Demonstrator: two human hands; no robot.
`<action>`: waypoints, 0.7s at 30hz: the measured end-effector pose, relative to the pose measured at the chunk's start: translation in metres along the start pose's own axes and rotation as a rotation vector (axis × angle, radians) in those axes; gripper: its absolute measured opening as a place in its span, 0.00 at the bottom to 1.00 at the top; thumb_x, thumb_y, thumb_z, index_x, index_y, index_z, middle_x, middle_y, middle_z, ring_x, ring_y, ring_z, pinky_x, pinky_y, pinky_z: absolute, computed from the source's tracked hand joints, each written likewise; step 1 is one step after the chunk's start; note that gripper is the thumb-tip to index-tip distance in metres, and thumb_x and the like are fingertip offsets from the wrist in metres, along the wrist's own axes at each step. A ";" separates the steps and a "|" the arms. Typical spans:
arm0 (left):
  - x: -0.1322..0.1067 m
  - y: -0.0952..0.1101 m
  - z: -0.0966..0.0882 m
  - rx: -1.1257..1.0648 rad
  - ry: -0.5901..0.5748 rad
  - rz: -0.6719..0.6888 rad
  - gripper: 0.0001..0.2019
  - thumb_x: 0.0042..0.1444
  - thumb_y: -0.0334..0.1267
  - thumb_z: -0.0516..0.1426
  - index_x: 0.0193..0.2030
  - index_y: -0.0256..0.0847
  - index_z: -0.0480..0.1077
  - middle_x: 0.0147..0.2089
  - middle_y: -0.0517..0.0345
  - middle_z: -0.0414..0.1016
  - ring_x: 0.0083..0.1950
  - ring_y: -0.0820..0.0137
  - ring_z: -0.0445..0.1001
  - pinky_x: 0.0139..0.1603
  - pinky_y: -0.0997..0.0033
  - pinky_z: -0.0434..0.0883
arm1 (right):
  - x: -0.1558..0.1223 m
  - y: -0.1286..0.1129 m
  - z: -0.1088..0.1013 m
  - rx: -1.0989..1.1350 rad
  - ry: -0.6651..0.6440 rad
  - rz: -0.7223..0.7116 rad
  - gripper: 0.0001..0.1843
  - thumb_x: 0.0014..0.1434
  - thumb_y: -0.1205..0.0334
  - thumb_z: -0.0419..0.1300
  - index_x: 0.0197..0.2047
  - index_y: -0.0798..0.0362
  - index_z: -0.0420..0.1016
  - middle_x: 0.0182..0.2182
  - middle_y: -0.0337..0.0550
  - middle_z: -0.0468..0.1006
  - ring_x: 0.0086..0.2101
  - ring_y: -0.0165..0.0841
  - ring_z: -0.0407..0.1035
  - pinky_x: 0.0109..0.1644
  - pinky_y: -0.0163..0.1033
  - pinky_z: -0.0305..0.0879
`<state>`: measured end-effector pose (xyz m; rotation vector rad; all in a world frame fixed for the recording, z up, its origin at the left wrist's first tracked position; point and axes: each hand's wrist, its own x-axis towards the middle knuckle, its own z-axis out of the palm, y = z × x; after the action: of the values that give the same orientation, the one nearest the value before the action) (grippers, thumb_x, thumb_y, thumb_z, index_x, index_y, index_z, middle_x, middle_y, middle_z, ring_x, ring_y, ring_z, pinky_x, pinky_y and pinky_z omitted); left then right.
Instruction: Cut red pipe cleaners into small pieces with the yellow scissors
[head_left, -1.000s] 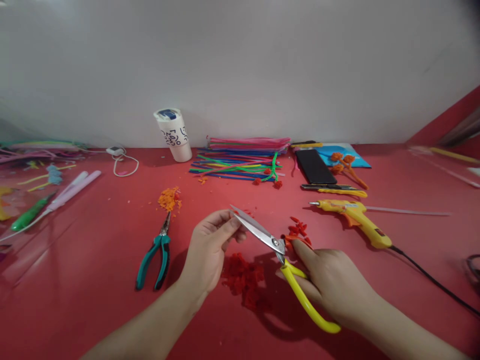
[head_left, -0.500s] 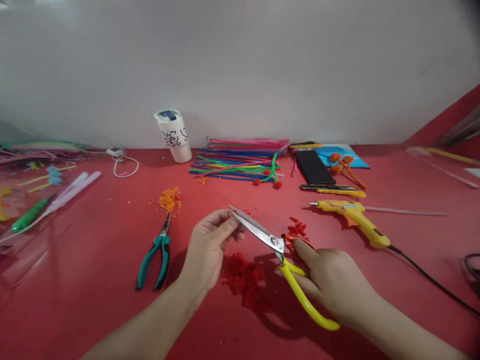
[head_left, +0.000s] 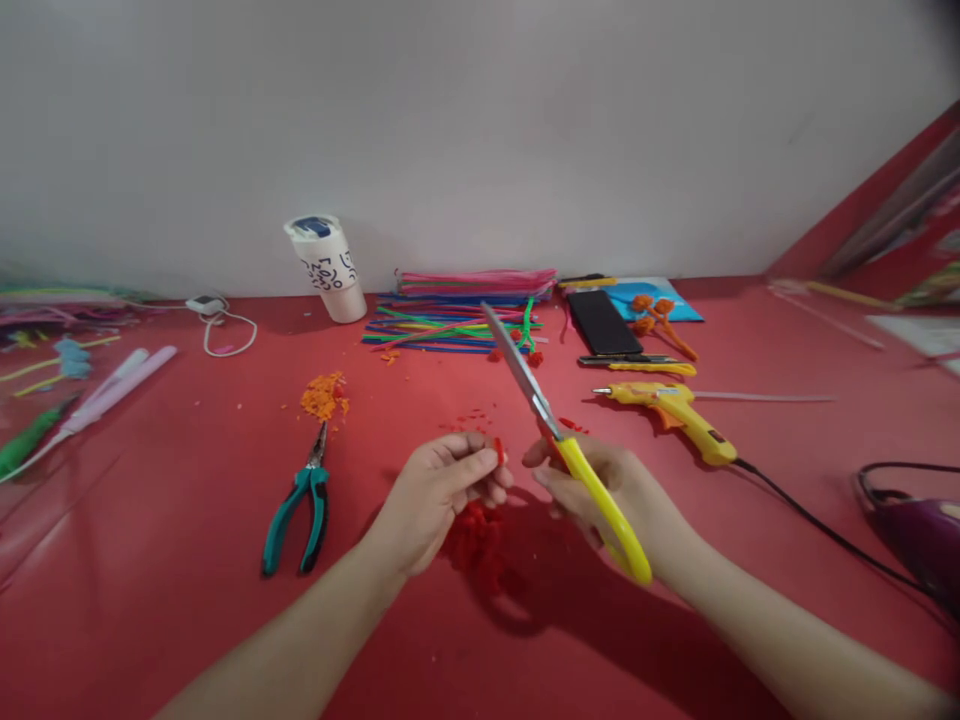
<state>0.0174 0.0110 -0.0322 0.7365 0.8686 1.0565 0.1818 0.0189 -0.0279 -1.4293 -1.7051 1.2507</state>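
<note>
Between the thumb and forefinger of my left hand is a small red fuzzy piece, like a snip of pipe cleaner. My right hand holds scissors with yellow handles; their blades look closed and point up and away to the left. Its thumb and forefinger are free of the blades and face my left hand, a small gap apart. On the table below my hands lies a heap of red fuzzy pieces, partly hidden by my left hand. Red crumbs are scattered just beyond.
Pliers and orange clippings lie to the left. Behind are a white tumbler and bundled pipe cleaners. On the right sit a yellow glue gun with its cord, a phone and a cutter knife.
The scissors have swung upright, away from my left fingertips, and their blades have come together. My right hand has moved closer to my left. The view has shifted slightly to the right.
</note>
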 end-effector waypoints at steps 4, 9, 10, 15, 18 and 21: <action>-0.003 -0.003 0.003 0.068 -0.113 -0.110 0.05 0.48 0.35 0.58 0.27 0.34 0.70 0.23 0.57 0.71 0.21 0.79 0.67 0.24 0.79 0.63 | 0.001 -0.005 0.004 0.253 -0.046 0.045 0.15 0.50 0.51 0.54 0.36 0.54 0.64 0.07 0.23 0.55 0.09 0.24 0.54 0.15 0.31 0.55; -0.004 -0.004 0.006 0.111 -0.149 -0.152 0.05 0.47 0.34 0.58 0.28 0.34 0.72 0.23 0.56 0.72 0.22 0.78 0.67 0.25 0.79 0.63 | -0.001 -0.006 0.004 0.302 -0.105 0.061 0.11 0.48 0.54 0.56 0.28 0.53 0.62 0.08 0.23 0.56 0.08 0.21 0.51 0.13 0.28 0.52; -0.004 -0.004 0.006 0.136 -0.131 -0.137 0.05 0.47 0.35 0.58 0.28 0.34 0.72 0.23 0.56 0.72 0.22 0.78 0.67 0.25 0.79 0.63 | -0.001 -0.005 0.004 0.290 -0.106 0.066 0.09 0.48 0.56 0.55 0.27 0.53 0.61 0.08 0.24 0.57 0.08 0.21 0.51 0.12 0.28 0.51; -0.004 -0.006 0.010 0.277 -0.019 -0.027 0.05 0.41 0.33 0.61 0.26 0.35 0.71 0.23 0.58 0.72 0.22 0.76 0.68 0.25 0.77 0.64 | -0.003 -0.007 0.005 0.235 -0.100 0.105 0.04 0.46 0.63 0.53 0.25 0.53 0.60 0.12 0.27 0.61 0.10 0.20 0.53 0.12 0.27 0.48; -0.004 -0.008 0.011 0.335 0.014 -0.027 0.05 0.39 0.32 0.61 0.25 0.36 0.69 0.22 0.61 0.70 0.21 0.77 0.66 0.25 0.77 0.64 | -0.003 -0.010 0.006 0.177 -0.094 0.072 0.04 0.46 0.63 0.52 0.23 0.52 0.59 0.12 0.28 0.60 0.10 0.20 0.52 0.14 0.28 0.48; -0.002 -0.008 0.008 0.362 0.040 -0.010 0.04 0.40 0.32 0.61 0.23 0.35 0.69 0.20 0.62 0.68 0.20 0.78 0.64 0.23 0.78 0.62 | -0.002 -0.008 0.003 0.054 -0.046 -0.014 0.07 0.48 0.59 0.52 0.23 0.52 0.59 0.14 0.30 0.60 0.14 0.22 0.54 0.18 0.30 0.51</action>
<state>0.0271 0.0063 -0.0345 1.0138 1.1132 0.9168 0.1766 0.0164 -0.0213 -1.3645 -1.6958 1.3219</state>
